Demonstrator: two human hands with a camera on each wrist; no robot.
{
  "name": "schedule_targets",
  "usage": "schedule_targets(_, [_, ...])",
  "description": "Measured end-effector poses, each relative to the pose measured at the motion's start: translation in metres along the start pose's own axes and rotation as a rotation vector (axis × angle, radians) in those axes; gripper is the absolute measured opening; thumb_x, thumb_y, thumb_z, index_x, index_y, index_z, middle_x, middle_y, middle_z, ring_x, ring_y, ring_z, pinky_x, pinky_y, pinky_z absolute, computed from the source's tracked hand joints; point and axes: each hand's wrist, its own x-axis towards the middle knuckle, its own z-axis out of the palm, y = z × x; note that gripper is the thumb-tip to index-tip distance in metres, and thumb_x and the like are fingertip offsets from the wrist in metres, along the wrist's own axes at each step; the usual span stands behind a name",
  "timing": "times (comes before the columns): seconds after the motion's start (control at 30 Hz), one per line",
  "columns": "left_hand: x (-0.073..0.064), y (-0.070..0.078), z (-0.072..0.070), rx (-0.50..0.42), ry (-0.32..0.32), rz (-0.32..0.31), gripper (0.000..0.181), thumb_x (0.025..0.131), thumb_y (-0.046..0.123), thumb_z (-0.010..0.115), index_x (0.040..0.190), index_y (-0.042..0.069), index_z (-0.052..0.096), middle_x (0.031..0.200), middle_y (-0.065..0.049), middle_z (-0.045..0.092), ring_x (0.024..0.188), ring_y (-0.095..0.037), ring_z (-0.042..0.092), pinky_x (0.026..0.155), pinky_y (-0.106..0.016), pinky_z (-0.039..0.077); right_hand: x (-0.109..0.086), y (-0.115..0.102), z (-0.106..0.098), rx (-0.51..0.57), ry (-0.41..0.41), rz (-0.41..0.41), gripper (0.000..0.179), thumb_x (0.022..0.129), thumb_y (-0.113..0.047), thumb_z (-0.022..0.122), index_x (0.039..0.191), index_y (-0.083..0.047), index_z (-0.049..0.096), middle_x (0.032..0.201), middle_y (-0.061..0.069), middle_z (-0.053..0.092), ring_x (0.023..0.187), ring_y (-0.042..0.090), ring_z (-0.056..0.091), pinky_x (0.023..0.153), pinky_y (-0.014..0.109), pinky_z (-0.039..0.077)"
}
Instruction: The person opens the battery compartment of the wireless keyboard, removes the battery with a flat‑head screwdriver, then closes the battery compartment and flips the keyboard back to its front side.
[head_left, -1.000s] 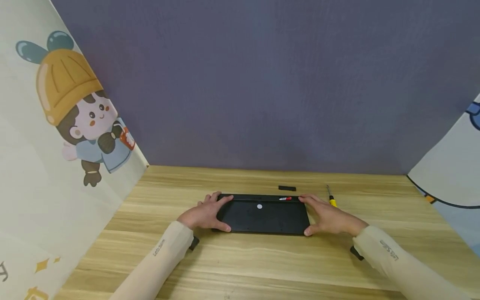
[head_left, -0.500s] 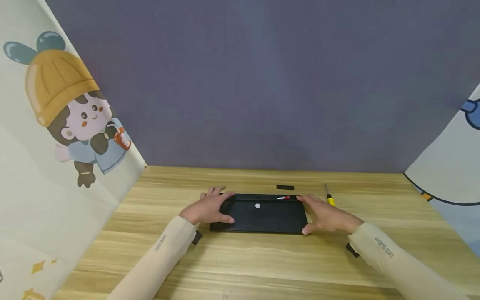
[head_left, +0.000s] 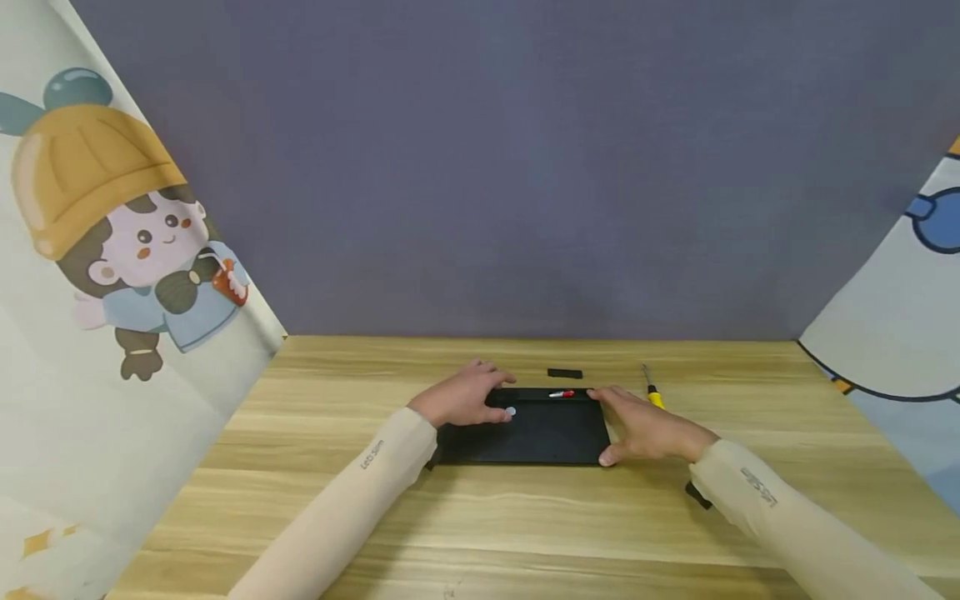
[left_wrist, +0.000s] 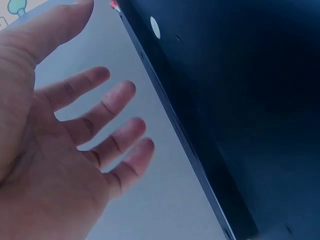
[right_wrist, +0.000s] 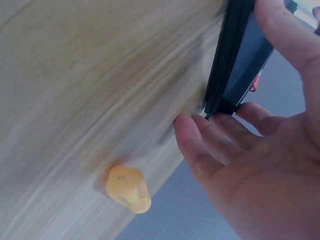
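Note:
A flat black keyboard [head_left: 555,437] lies underside up on the table. A white round sticker [left_wrist: 155,27] is on it, and a small red and white battery [head_left: 562,394] sits along its far strip. My right hand [head_left: 643,427] holds the keyboard's right end, thumb at the near corner and fingers at the far one. Above the keyboard's left part is my left hand [head_left: 465,400], fingers spread and relaxed. In the left wrist view those fingers are apart from the keyboard's edge.
A short black cover strip [head_left: 565,373] lies behind the keyboard. To the right, behind my right hand, lies a screwdriver [head_left: 656,398] with a yellow handle. The dark back panel [head_left: 525,208] rises at the table's far edge.
My left hand has left the keyboard's left end and moved right and away from me, over the keyboard. The right hand keeps its hold. The head view has turned slightly right.

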Motion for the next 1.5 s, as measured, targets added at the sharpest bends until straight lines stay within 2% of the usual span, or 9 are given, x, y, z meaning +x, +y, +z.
schedule_targets(0.2, [0.022,0.012,0.003,0.009,-0.022,0.054,0.06,0.088,0.041,0.065,0.141,0.02,0.045,0.134,-0.003,0.046,0.13,-0.023,0.034,0.102,-0.041,0.034,0.002,0.0,0.001,-0.005,-0.01,0.021,0.101,0.068,-0.041,0.084,0.145,-0.002,0.031,0.146,0.023,0.03,0.132,0.041,0.029,0.1,0.057,0.03])
schedule_targets(0.4, [0.038,0.02,0.008,0.006,-0.017,0.084,0.06,0.088,0.041,0.066,0.142,0.023,0.045,0.139,-0.002,0.041,0.133,-0.024,0.029,0.101,-0.041,0.035,0.003,0.0,0.0,-0.016,-0.004,0.015,0.1,0.067,-0.043,0.083,0.144,-0.002,0.033,0.144,0.022,0.034,0.13,0.042,0.032,0.099,0.057,0.031])
schedule_targets(0.5, [0.043,0.026,0.009,0.014,-0.016,0.083,0.059,0.088,0.041,0.066,0.141,0.024,0.046,0.14,-0.001,0.041,0.134,-0.024,0.028,0.101,-0.041,0.035,0.003,0.0,0.0,-0.019,-0.001,0.011,0.1,0.068,-0.043,0.083,0.144,-0.003,0.033,0.143,0.022,0.035,0.129,0.041,0.034,0.098,0.056,0.032])
schedule_targets(0.67, [0.057,0.032,0.007,0.004,-0.02,0.068,0.059,0.087,0.042,0.067,0.14,0.027,0.046,0.145,-0.001,0.037,0.137,-0.025,0.023,0.102,-0.043,0.034,0.009,0.004,-0.012,-0.026,-0.014,0.005,0.1,0.068,-0.044,0.082,0.144,-0.003,0.033,0.142,0.02,0.036,0.128,0.04,0.035,0.098,0.055,0.033])
schedule_targets(0.8, [0.068,0.036,0.006,-0.001,-0.011,0.078,0.058,0.088,0.041,0.066,0.14,0.03,0.046,0.145,0.0,0.036,0.139,-0.026,0.021,0.104,-0.045,0.032,0.013,0.007,-0.022,-0.035,-0.028,0.008,0.1,0.068,-0.044,0.082,0.144,-0.003,0.033,0.143,0.02,0.036,0.129,0.039,0.035,0.098,0.055,0.034])
schedule_targets(1.0, [0.085,0.046,0.002,0.043,0.01,0.063,0.056,0.089,0.037,0.066,0.141,0.03,0.046,0.142,0.002,0.04,0.137,-0.027,0.025,0.108,-0.044,0.024,0.02,0.009,-0.037,-0.061,-0.051,0.013,0.099,0.069,-0.042,0.083,0.145,-0.003,0.032,0.144,0.02,0.034,0.13,0.038,0.034,0.098,0.055,0.033])
schedule_targets(1.23, [0.084,0.055,0.009,0.151,0.0,0.04,0.049,0.093,0.029,0.062,0.14,0.031,0.047,0.136,0.002,0.044,0.131,-0.025,0.033,0.108,-0.04,0.026,0.013,-0.002,-0.027,-0.035,-0.053,0.048,0.097,0.07,-0.043,0.081,0.144,-0.003,0.032,0.142,0.019,0.035,0.127,0.038,0.038,0.096,0.054,0.036])
schedule_targets(1.5, [0.077,0.06,0.013,0.12,-0.01,0.057,0.044,0.093,0.015,0.061,0.134,0.029,0.053,0.133,0.001,0.046,0.131,-0.027,0.035,0.109,-0.04,0.024,0.003,-0.009,-0.016,-0.032,-0.038,0.073,0.096,0.071,-0.04,0.082,0.144,-0.003,0.032,0.142,0.018,0.036,0.128,0.037,0.038,0.097,0.053,0.036])
